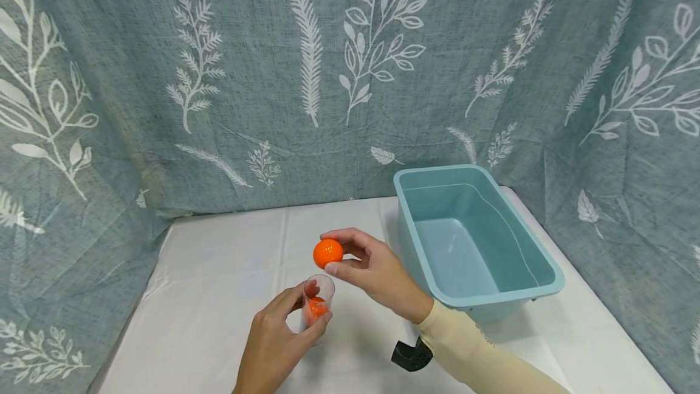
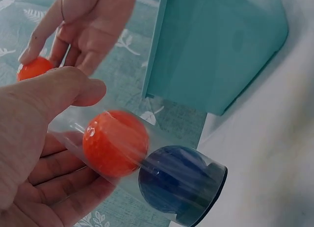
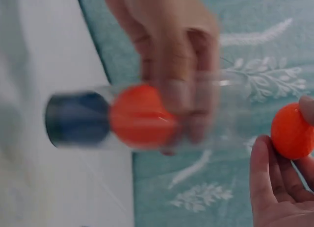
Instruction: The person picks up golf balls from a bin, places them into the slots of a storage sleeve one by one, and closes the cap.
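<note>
My left hand (image 1: 284, 327) grips a clear plastic tube (image 1: 322, 284) around its side, thumb on one side and fingers on the other. Inside the tube, a dark blue ball (image 2: 171, 180) lies at the closed, dark-rimmed end, with an orange ball (image 2: 116, 143) stacked against it. Just above the tube's open mouth, my right hand (image 1: 377, 269) pinches a second orange ball (image 1: 328, 253) between thumb and fingertips. That ball is outside the tube, close to its rim in the head view.
A light blue-green plastic basin (image 1: 407, 230) stands on the right of the white-covered table (image 1: 219, 260). Patterned grey-green cloth (image 1: 246, 78) hangs behind and at both sides. A black wrist mount (image 1: 412, 355) sits under the right forearm.
</note>
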Tool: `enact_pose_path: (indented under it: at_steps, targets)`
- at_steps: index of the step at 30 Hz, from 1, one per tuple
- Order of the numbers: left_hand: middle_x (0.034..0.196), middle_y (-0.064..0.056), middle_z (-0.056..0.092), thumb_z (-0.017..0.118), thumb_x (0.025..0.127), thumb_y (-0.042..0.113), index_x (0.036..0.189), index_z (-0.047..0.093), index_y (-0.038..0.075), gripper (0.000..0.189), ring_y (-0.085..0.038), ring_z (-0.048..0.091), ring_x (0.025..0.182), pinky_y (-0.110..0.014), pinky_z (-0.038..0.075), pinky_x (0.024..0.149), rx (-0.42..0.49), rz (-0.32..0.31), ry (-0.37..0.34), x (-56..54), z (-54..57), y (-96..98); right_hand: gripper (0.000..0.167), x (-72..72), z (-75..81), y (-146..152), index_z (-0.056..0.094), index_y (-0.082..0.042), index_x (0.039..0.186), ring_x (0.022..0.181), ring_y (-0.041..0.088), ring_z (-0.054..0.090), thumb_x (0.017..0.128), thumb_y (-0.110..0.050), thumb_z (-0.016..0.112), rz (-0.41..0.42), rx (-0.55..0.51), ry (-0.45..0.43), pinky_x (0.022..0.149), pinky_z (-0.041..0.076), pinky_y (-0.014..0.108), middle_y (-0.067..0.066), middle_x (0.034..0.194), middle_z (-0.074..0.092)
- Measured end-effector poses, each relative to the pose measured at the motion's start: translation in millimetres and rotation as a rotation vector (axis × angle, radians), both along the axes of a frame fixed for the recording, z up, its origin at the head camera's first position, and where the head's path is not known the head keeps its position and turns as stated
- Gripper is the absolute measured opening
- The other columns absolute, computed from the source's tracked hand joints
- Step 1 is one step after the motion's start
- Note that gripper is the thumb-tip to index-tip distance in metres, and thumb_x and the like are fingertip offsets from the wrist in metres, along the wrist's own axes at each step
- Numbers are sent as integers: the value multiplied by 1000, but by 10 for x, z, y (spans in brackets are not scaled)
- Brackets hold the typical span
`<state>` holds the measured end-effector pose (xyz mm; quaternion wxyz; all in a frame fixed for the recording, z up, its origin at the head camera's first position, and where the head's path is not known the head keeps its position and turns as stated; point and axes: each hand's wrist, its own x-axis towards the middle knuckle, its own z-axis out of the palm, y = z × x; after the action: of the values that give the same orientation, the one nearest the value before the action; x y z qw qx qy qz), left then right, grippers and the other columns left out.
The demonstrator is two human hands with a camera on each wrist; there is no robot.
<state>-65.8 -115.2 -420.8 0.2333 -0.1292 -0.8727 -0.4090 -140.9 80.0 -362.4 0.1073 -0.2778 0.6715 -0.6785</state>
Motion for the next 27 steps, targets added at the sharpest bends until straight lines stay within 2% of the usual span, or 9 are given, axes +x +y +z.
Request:
enact_pose_path:
  at_steps: [3, 7, 12, 17, 21, 27]
  targets:
    - [110, 11, 71, 91, 74, 14, 118, 71, 12, 48, -7, 69, 93, -32, 60, 83, 5, -10, 7, 5, -3, 5, 42, 73, -126, -86, 60, -13, 135, 113, 24, 62, 95, -14, 73, 7, -4, 13, 101, 52, 35, 6, 130, 61]
    - [106, 14, 70, 91, 74, 14, 114, 70, 16, 45, -6, 69, 92, -34, 60, 83, 15, 1, -17, 22, -5, 12, 41, 141, -266, -143, 61, -17, 134, 115, 21, 62, 95, -18, 74, -16, 23, 32, 107, 47, 35, 1, 126, 63]
    - [108, 10, 71, 89, 74, 12, 114, 72, 15, 44, -9, 70, 91, -36, 61, 82, 18, 27, -10, 34, -21, 3, 38, 182, -379, -161, 63, -19, 131, 117, 21, 60, 95, -18, 74, -13, 21, 44, 108, 47, 35, 0, 126, 62]
    - [112, 8, 72, 88, 74, 10, 119, 72, 12, 48, -10, 71, 91, -23, 58, 84, 29, 37, 24, 23, -51, -10, 37, 186, -451, -162, 63, -16, 132, 122, 22, 57, 96, -16, 72, 18, 3, 77, 108, 47, 36, 6, 129, 59]
    - [113, 8, 72, 90, 75, 12, 124, 71, 10, 53, -9, 70, 91, -13, 52, 86, 41, 27, 21, 15, -95, -7, 36, 171, -492, -137, 59, -12, 135, 125, 22, 57, 101, -17, 65, 33, -18, 26, 109, 45, 36, 7, 134, 58]
    - [111, 10, 72, 92, 74, 15, 122, 72, 13, 52, -7, 70, 92, -28, 59, 83, 82, 50, -54, 10, -178, 24, 30, 95, -527, -88, 61, -18, 133, 122, 19, 58, 104, -22, 60, -47, 20, -10, 107, 47, 35, 3, 132, 62]
